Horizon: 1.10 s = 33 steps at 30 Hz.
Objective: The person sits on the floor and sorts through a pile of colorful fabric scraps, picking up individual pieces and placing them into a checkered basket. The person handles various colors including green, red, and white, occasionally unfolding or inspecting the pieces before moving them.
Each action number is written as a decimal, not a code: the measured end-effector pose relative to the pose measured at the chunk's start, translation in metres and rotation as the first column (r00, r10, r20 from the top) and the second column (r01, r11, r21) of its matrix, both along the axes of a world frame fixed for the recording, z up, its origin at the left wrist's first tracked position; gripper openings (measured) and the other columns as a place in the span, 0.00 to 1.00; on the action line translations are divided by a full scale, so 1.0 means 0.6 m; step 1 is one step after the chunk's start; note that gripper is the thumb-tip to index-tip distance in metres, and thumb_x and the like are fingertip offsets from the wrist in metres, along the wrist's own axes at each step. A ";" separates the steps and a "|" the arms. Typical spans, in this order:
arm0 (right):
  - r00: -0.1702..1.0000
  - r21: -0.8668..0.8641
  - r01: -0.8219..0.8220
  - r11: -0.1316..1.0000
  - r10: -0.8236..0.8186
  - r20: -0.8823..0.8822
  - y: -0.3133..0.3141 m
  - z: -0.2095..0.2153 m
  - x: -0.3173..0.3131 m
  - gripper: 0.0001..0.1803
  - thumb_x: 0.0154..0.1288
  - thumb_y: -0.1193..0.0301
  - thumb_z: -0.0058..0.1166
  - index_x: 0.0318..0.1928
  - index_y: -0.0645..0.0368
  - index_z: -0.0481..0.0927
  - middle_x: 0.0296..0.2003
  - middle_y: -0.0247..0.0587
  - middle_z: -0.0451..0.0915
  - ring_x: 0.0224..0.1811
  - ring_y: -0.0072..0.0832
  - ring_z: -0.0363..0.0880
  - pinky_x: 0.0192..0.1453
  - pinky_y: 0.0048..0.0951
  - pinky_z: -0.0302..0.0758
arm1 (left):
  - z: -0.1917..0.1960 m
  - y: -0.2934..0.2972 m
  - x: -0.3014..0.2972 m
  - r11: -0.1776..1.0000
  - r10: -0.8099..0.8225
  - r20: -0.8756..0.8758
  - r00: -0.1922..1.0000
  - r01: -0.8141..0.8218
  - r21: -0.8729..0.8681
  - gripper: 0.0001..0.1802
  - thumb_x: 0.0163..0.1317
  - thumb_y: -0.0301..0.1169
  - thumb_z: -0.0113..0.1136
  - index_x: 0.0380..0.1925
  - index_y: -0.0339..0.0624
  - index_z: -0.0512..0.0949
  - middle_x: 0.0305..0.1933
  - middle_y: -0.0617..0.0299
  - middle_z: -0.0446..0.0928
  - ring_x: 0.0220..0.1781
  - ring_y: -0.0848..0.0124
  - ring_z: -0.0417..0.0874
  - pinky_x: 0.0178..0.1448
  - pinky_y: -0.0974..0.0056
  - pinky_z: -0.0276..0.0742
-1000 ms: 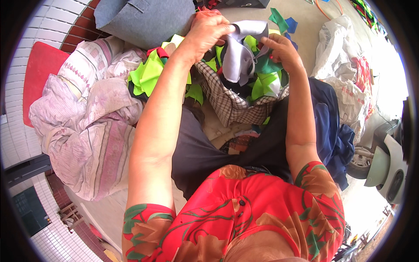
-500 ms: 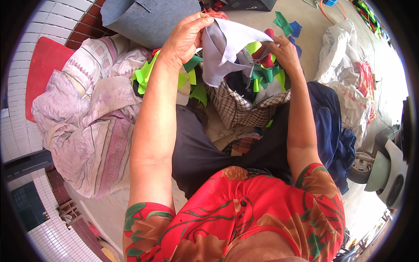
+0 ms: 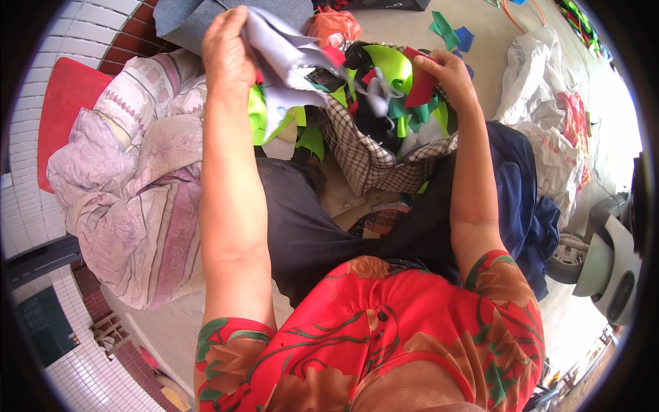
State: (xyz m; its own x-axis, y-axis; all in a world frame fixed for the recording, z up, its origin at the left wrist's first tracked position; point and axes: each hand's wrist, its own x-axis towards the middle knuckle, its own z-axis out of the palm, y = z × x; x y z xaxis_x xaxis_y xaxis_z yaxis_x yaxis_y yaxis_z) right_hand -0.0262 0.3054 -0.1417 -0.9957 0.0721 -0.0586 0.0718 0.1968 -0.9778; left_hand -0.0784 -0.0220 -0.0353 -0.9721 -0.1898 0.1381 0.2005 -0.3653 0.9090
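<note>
My left hand (image 3: 230,51) is closed on a pale grey-lilac cloth scrap (image 3: 278,55), which hangs to its right over a heap of bright scraps. Between the fingertips of my right hand (image 3: 446,72) is a red cloth scrap (image 3: 421,81), pinched at its upper edge. Below and between both hands sits a brown checked cloth bag (image 3: 367,158), its mouth full of black, green, neon yellow and grey scraps. A neon yellow scrap (image 3: 388,65) lies on top of the pile. More neon scraps (image 3: 311,142) lie left of the bag, partly under the grey cloth.
A large blue-grey container (image 3: 189,24) stands at the far left, beside a crumpled orange plastic bag (image 3: 334,26). Patterned pinkish cloth (image 3: 147,206) is heaped at my left. White sacks (image 3: 532,82) lie at the right, with a wheeled machine (image 3: 604,264) nearer. Green and blue scraps (image 3: 446,31) lie on the floor.
My left hand has swung left and away with the grey cloth. My right hand has let go of that cloth's other end and now pinches the red scrap over the bag.
</note>
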 end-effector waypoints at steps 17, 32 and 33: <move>0.999 -0.575 -0.005 0.818 -0.026 -0.045 0.021 -0.019 -0.013 0.16 0.64 0.69 0.52 0.50 0.62 0.73 0.41 0.36 0.77 0.41 0.22 0.77 0.45 0.21 0.74 | 0.041 -0.086 0.019 0.707 0.638 -0.253 0.727 -0.684 -0.181 0.10 0.58 0.31 0.55 0.35 0.35 0.72 0.36 0.60 0.72 0.37 0.71 0.71 0.44 0.66 0.70; 0.983 -0.815 -0.097 0.572 -0.075 -0.169 0.025 -0.003 -0.011 0.19 0.68 0.70 0.44 0.57 0.67 0.67 0.52 0.45 0.73 0.53 0.29 0.74 0.58 0.29 0.70 | 0.047 -0.166 0.023 -0.147 0.606 -0.771 0.193 -0.926 -0.347 0.07 0.57 0.30 0.56 0.30 0.38 0.71 0.36 0.51 0.73 0.42 0.53 0.71 0.49 0.52 0.65; 0.981 -0.829 -0.110 0.549 -0.076 -0.180 0.025 -0.001 -0.010 0.20 0.68 0.70 0.44 0.57 0.67 0.67 0.53 0.45 0.73 0.53 0.29 0.74 0.58 0.29 0.70 | 0.049 -0.163 0.030 -0.245 0.583 -0.790 0.190 -0.886 -0.394 0.07 0.56 0.30 0.57 0.30 0.39 0.71 0.35 0.52 0.73 0.40 0.53 0.71 0.47 0.52 0.66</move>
